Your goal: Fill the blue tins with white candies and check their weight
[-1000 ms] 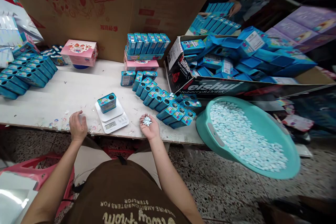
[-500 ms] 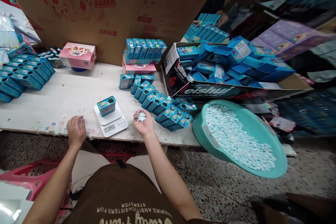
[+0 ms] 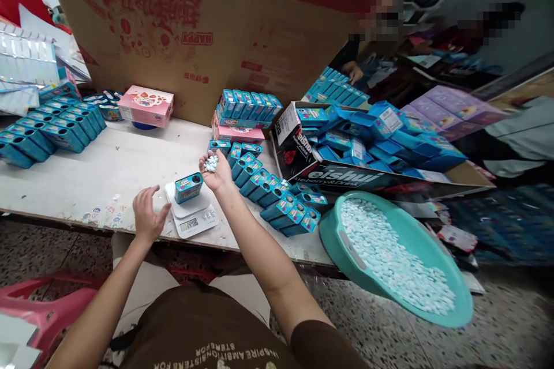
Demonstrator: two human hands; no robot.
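My right hand (image 3: 220, 175) is cupped, palm up, around a small heap of pale blue-white candies (image 3: 210, 163). It hovers just right of a blue candy tin (image 3: 189, 189) that stands on a white digital scale (image 3: 195, 222). Empty and with fingers apart, my left hand (image 3: 148, 216) is at the scale's left side, near the tin. Several more blue tins (image 3: 283, 207) stand in a slanting row to the right, many with a round hole on top. A few candies lie on one of them.
A teal basin (image 3: 359, 277) full of candies sits at the table's right edge. Behind it, a carton (image 3: 341, 180) holds jumbled blue tins. More tins (image 3: 64, 130) stand at left, pink boxes (image 3: 147, 105) at back, against a large cardboard sheet (image 3: 173, 17). Another person's hand (image 3: 355, 72) shows beyond.
My right hand has moved up and left with the candies, from beside the scale to beside the tin. My left hand has risen towards the scale, fingers spreading. The view has tilted.
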